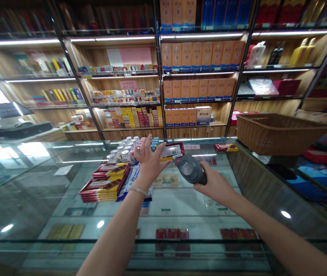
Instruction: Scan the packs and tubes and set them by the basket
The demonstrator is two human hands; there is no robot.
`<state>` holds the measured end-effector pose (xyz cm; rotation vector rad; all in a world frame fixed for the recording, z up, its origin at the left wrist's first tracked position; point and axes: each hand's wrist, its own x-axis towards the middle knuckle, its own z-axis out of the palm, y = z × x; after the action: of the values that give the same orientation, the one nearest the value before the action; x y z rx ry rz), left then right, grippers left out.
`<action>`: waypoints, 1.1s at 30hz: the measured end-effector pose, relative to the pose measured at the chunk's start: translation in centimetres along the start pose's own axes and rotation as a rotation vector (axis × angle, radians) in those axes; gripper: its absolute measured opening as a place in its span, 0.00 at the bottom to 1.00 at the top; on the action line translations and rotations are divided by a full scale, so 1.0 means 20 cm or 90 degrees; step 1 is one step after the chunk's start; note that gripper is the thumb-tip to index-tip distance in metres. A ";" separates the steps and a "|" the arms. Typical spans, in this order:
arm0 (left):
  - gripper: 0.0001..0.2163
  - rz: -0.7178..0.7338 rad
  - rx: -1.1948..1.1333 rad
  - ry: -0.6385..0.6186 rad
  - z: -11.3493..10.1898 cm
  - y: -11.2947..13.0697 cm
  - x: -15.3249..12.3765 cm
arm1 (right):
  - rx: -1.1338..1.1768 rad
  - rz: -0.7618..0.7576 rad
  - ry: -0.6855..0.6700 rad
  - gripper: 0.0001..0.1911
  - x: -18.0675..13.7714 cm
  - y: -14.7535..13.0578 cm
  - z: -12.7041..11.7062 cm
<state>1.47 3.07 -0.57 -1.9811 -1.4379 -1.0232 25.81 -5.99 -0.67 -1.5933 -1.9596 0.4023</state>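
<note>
My left hand (149, 165), with a beaded bracelet at the wrist, pinches a red-and-yellow chocolate bar (172, 151) between thumb and index finger; its other fingers are spread. The bar's back, with a white barcode patch, faces me. Wrapped in my right hand (213, 182) is a dark grey barcode scanner (191, 170), its head close to the bar. Left of my left hand lies a stack of similar chocolate bars (104, 184) on the glass counter (180, 203). Blue-and-white packets (131, 180) lie beside the stack, partly behind my forearm.
Several small lidded containers (126, 147) stand behind my left hand. Another chocolate bar (226, 147) lies near a wicker basket (281, 134) at the right. A screen (4, 110) stands far left. Shelves with orange boxes (203, 55) line the back wall.
</note>
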 end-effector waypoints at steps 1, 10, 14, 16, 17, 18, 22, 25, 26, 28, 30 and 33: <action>0.31 -0.002 0.002 -0.002 0.00 0.00 0.00 | 0.002 0.000 -0.004 0.27 0.00 0.00 0.00; 0.33 -0.013 0.010 -0.021 -0.01 0.01 0.00 | -0.102 0.028 0.029 0.29 0.02 0.00 0.01; 0.31 -0.015 -0.001 -0.018 -0.01 0.01 -0.01 | -0.210 0.044 0.072 0.27 0.04 0.04 0.01; 0.31 -0.015 -0.001 -0.018 -0.01 0.01 -0.01 | -0.243 0.046 0.084 0.26 0.05 0.06 0.00; 0.31 -0.015 0.000 -0.017 -0.01 0.01 0.00 | -0.254 0.045 0.086 0.25 0.05 0.06 -0.01; 0.31 -0.015 0.002 -0.017 -0.01 0.01 0.00 | -0.264 0.041 0.084 0.24 0.05 0.07 -0.01; 0.30 -0.015 0.000 -0.020 0.00 0.00 0.00 | -0.292 0.008 0.055 0.23 0.05 0.07 -0.01; 0.29 -0.017 -0.002 -0.018 0.00 0.00 -0.01 | -0.277 -0.061 0.049 0.23 0.05 0.08 0.02; 0.29 -0.017 -0.002 -0.018 0.00 0.00 -0.01 | -0.274 -0.089 0.057 0.24 0.05 0.09 0.04; 0.29 -0.016 -0.003 -0.017 0.00 0.00 -0.01 | -0.280 -0.134 0.077 0.28 0.06 0.11 0.07; 0.29 -0.015 -0.005 -0.018 -0.01 0.00 -0.01 | -0.291 -0.155 0.086 0.30 0.06 0.13 0.10; 0.30 -0.016 -0.007 -0.021 -0.01 0.01 0.00 | -0.307 -0.168 0.084 0.32 0.05 0.14 0.13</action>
<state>1.58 2.81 -0.47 -2.0021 -1.4808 -1.0152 26.38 -3.99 -3.96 -1.5520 -2.2317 -0.2975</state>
